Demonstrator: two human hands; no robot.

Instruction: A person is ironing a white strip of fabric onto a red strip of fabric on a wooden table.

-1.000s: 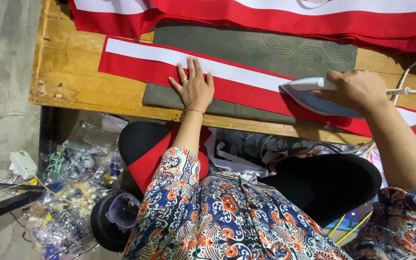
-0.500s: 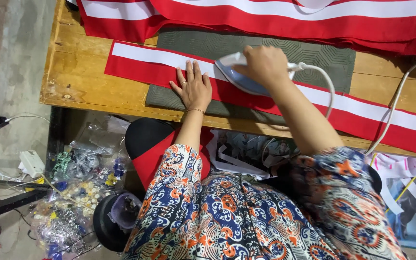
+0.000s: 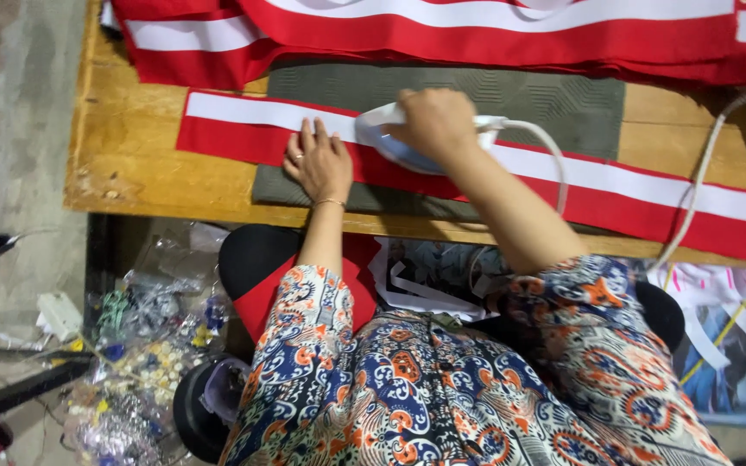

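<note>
two hands are at work: one left hand (image 3: 321, 164) lying flat and one right hand (image 3: 435, 122) closed around a handle. there is one white iron (image 3: 390, 138), with one white cord (image 3: 546, 151) looping off it, and a second pale cord (image 3: 692, 207) runs down at the right edge. one red-and-white strip (image 3: 649, 194) lies stretched along the bench, and one heap of red-and-white cloth (image 3: 477, 34) sits behind it; how many pieces make up that heap cannot be told. one grey-green pad (image 3: 520, 95) lies on one wooden bench (image 3: 131, 173). one thin bracelet (image 3: 330, 203) circles the left wrist. on the floor sits one clutter of clear plastic bags (image 3: 140, 345), too jumbled to count.
</note>
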